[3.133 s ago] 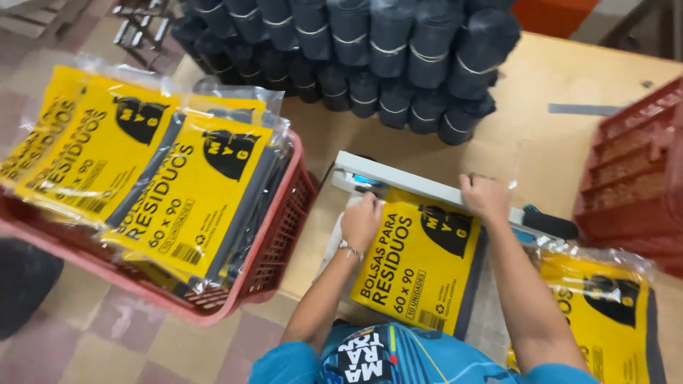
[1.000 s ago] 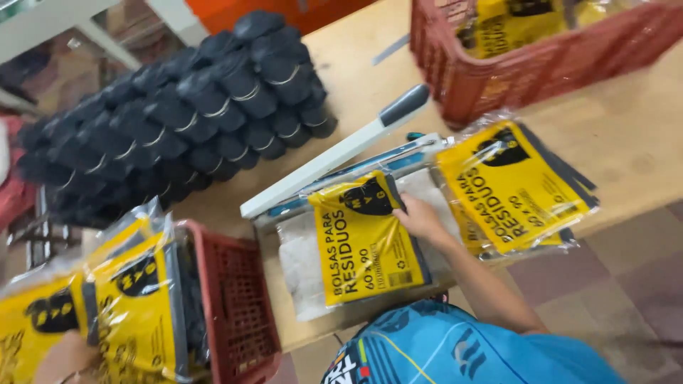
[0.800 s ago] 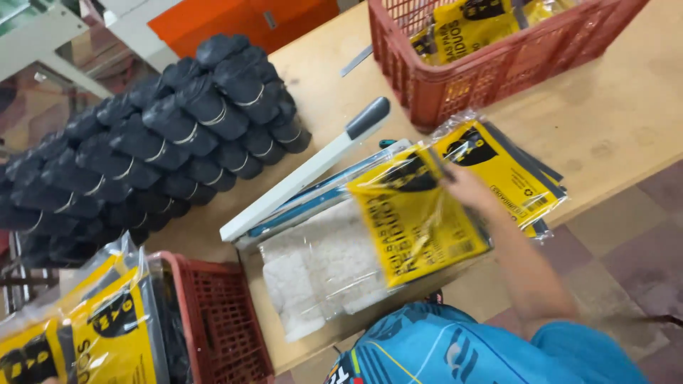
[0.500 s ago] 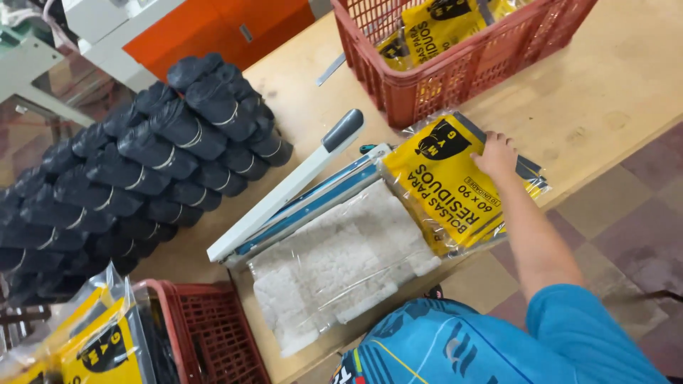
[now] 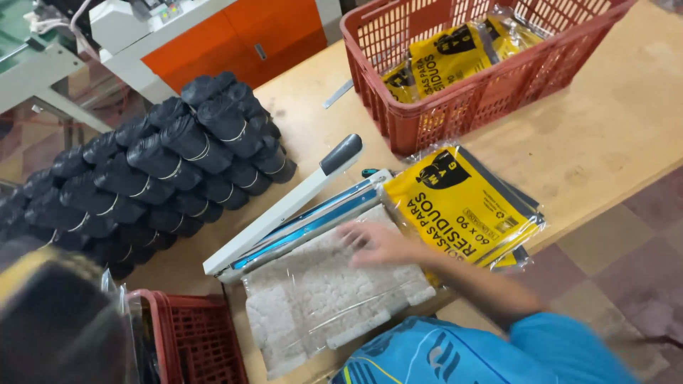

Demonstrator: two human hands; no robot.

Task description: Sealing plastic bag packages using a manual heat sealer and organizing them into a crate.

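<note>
The yellow packet [image 5: 462,210] of folded bags is lying on the wooden surface [image 5: 612,135], just right of the white pad [image 5: 320,299] and sealer [image 5: 284,213], so the set-down step looks done. The right hand [image 5: 377,243] is hovering blurred over the pad, fingers loosely spread, gripping nothing; the left hand is out of view. The next move probably calls for a fresh packet.

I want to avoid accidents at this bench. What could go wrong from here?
The right hand lies beside the sealer, whose raised arm could drop on it. The yellow packets reach the table's edge and might slide off. The stacked black rolls could roll down.
</note>
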